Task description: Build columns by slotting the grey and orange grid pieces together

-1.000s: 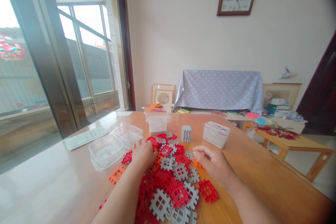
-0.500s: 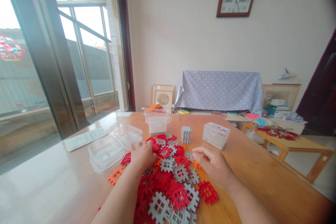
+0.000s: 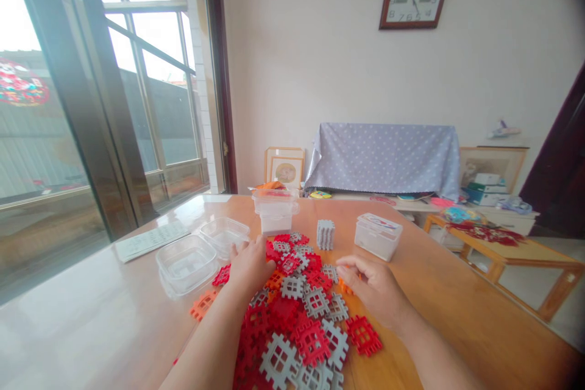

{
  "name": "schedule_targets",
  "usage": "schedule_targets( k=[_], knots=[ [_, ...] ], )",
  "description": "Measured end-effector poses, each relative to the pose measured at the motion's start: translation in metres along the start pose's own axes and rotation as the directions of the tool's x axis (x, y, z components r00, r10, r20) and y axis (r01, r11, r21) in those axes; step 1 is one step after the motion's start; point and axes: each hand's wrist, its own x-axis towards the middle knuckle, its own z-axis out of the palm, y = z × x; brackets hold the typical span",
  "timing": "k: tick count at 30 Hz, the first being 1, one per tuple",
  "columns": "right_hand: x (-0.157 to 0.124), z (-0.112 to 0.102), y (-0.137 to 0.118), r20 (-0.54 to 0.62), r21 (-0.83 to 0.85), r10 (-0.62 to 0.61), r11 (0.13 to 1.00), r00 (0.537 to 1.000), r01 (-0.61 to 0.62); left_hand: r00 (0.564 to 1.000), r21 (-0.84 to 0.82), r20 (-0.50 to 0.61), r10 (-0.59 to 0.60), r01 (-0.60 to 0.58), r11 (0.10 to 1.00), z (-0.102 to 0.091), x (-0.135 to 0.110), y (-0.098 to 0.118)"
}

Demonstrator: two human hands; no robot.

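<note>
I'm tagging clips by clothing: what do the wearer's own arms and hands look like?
The bare left hand and bare right hand wear no gloves. The left forearm and right forearm are uncovered down to the picture's lower edge; no sleeve is in view. No watch, bracelet or ring shows.

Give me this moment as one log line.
left hand: flat on tile pile | right hand: fingers curled on orange tile | grey tile stack: upright behind pile | clear tubs: left of pile
</note>
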Motion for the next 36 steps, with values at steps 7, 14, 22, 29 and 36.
schedule_targets(
  k=[7,14,22,29,36],
  knots=[
    [0.0,0.0,0.001,0.008,-0.004,-0.006,1.0,1.0,0.006,0.995,-0.448,-0.078,-0.059,0.017,0.894,-0.012,0.0,0.005],
    [-0.002,0.002,0.0,-0.011,-0.001,-0.027,1.0,1.0,0.027,0.969,-0.96,0.236,0.068,0.222,0.169,-0.025,-0.011,0.027],
    [-0.007,0.013,-0.016,0.084,0.021,-0.055,0.998,0.995,0.053,0.9,-0.896,0.387,0.2,0.418,-0.152,-0.021,-0.029,0.063],
    [-0.004,0.016,-0.017,0.099,0.27,-0.023,0.963,0.995,-0.004,0.838,-0.889,0.435,0.329,0.458,0.008,-0.016,-0.036,0.071],
    [-0.001,0.021,-0.001,0.124,0.399,0.095,0.907,0.988,-0.137,0.863,-0.918,0.389,0.321,0.392,0.059,-0.014,-0.034,0.068]
  ],
)
